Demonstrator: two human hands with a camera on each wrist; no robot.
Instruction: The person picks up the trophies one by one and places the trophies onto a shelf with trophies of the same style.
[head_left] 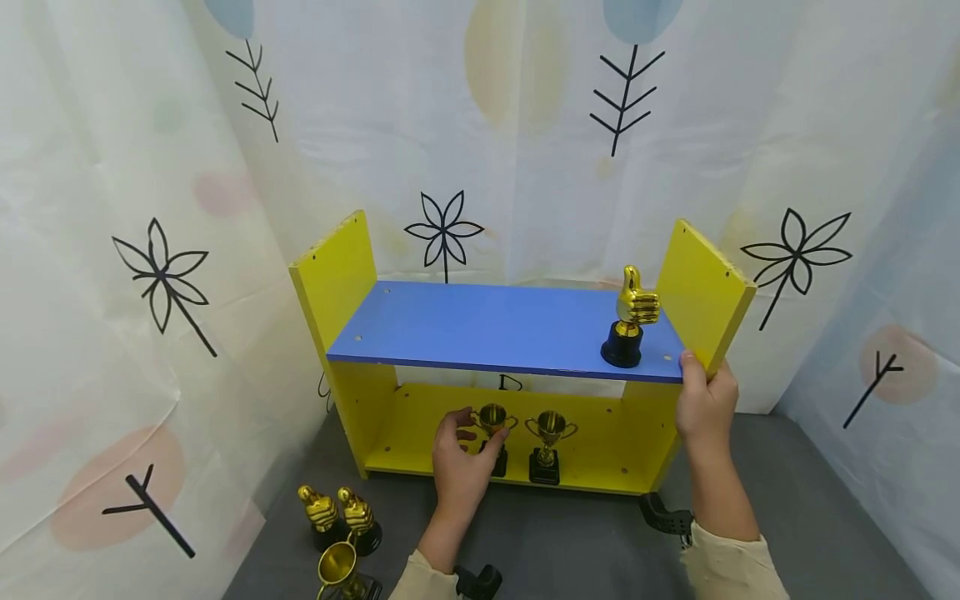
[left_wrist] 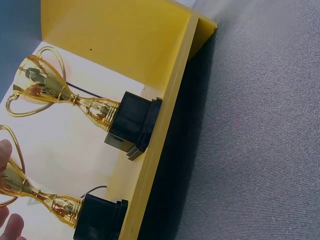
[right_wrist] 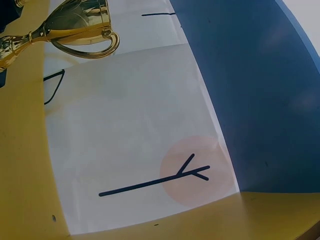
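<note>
My left hand (head_left: 459, 471) holds a gold trophy cup (head_left: 492, 417) by its bowl, thumb and fingers on either side. The cup's black base rests on the yellow lower board, near its front edge. To its right stands a matching trophy cup (head_left: 550, 427), also large in the left wrist view (left_wrist: 45, 82). With the thumb by the blue board's front corner, my right hand (head_left: 707, 408) grips the front edge of the right side panel (head_left: 705, 287) of a blue and yellow shelf (head_left: 480, 329). The right wrist view does not show that hand.
A gold thumbs-up trophy (head_left: 636, 308) stands at the right end of the blue board. On the grey surface (head_left: 570, 542) at front left are two more thumbs-up trophies (head_left: 321, 510) and another gold cup (head_left: 337, 564). A patterned curtain (head_left: 525, 167) hangs behind.
</note>
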